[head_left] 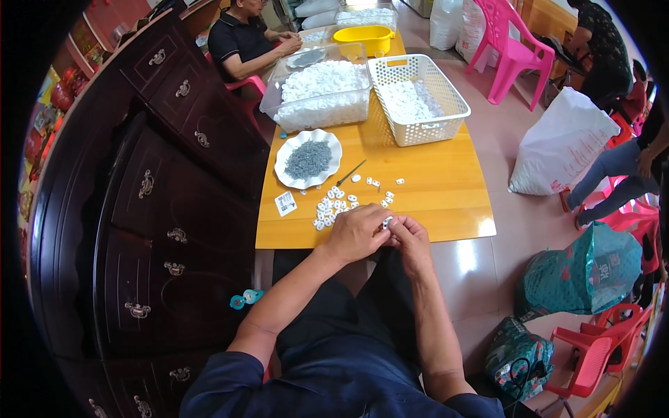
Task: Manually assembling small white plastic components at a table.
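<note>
Over the near edge of the wooden table (446, 209), my left hand (357, 233) and my right hand (411, 242) meet, fingers closed in a pinch. Between their fingertips is a small white plastic piece with dark holes (387, 222). Beside my left hand lies a loose pile of similar white pieces (332, 206), with several more scattered to the right. A thin dark pointed tool (352, 172) rests just beyond the pile. Further back, a white scalloped plate (280, 166) carries a heap of small grey parts (309, 159).
A clear bin (317, 120) of white pieces and a white perforated basket (432, 131) stand behind the plate, with a yellow tub (364, 39) beyond. A person (244, 42) sits at the far left. Dark drawers (188, 202) flank the left; sacks (561, 143) and a pink chair (512, 52) stand right.
</note>
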`<act>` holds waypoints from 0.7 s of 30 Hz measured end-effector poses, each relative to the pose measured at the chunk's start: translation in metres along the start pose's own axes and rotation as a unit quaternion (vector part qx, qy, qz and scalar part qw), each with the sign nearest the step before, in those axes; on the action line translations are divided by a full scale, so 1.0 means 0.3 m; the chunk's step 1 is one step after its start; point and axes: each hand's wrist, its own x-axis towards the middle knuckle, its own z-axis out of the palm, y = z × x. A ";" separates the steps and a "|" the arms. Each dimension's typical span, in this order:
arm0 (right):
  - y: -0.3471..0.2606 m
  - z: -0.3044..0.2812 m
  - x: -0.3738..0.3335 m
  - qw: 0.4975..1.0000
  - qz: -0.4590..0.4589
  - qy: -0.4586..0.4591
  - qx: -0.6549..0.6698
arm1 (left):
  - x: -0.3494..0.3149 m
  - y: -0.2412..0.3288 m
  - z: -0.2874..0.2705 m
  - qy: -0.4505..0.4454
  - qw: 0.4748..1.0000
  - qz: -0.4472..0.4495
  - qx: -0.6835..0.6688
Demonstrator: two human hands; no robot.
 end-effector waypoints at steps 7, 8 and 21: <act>-0.002 -0.010 -0.003 0.999 0.032 -0.023 0.022 | 0.004 0.001 -0.020 -0.013 1.000 0.007 -0.012; 0.003 -0.015 -0.001 0.999 0.032 -0.023 0.022 | 0.003 0.001 -0.021 -0.014 1.000 0.008 -0.011; 0.058 -0.051 0.024 0.999 -0.020 0.003 -0.031 | -0.005 -0.017 -0.002 -0.010 1.000 0.023 0.004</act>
